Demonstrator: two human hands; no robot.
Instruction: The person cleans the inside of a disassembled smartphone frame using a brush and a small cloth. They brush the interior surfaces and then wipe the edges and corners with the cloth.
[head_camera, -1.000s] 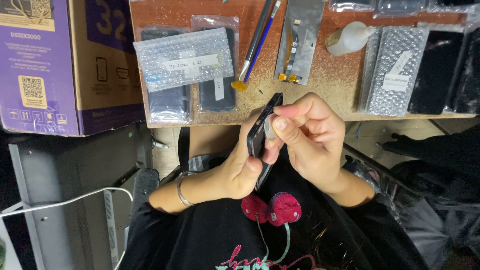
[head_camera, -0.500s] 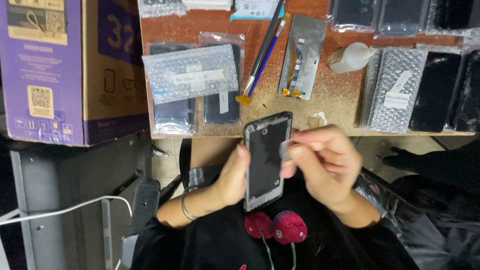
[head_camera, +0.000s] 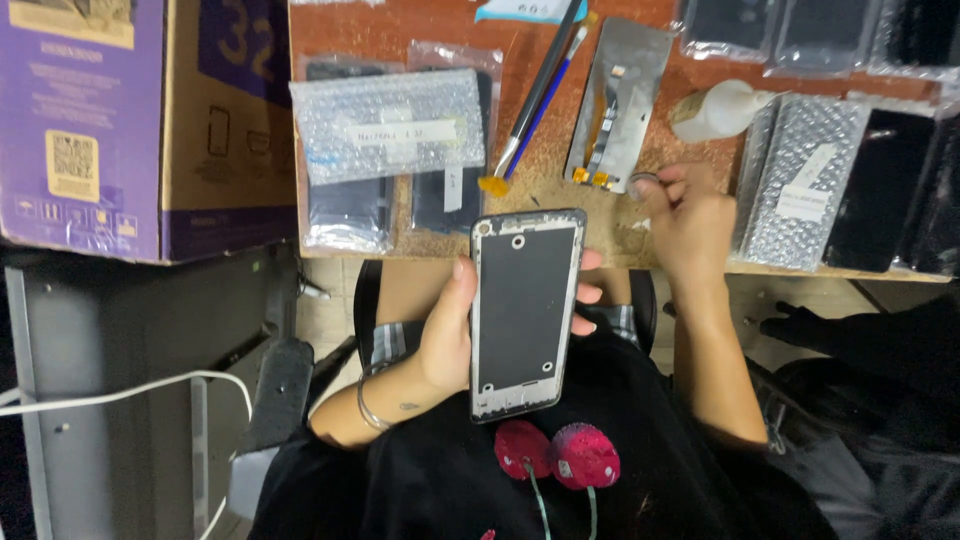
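A purple and brown cardboard box (head_camera: 140, 120) fills the upper left, beside a brown table (head_camera: 380, 30) crowded with parts. On the table lie bubble-wrapped packets (head_camera: 390, 125) over dark screens, more wrapped panels (head_camera: 805, 180) at the right, a silvery phone back plate (head_camera: 620, 105), a white bottle (head_camera: 715, 110) and a brush (head_camera: 535, 100) with a blue handle. Below the table edge the left hand (head_camera: 450, 335) is closed around a phone frame (head_camera: 525, 310), thumb along its left side and fingertips showing at its right, holding it upright over the lap. The right hand (head_camera: 690, 215) rests on the table near the plate, fingers curled and pinched together; whether it grips anything I cannot tell.
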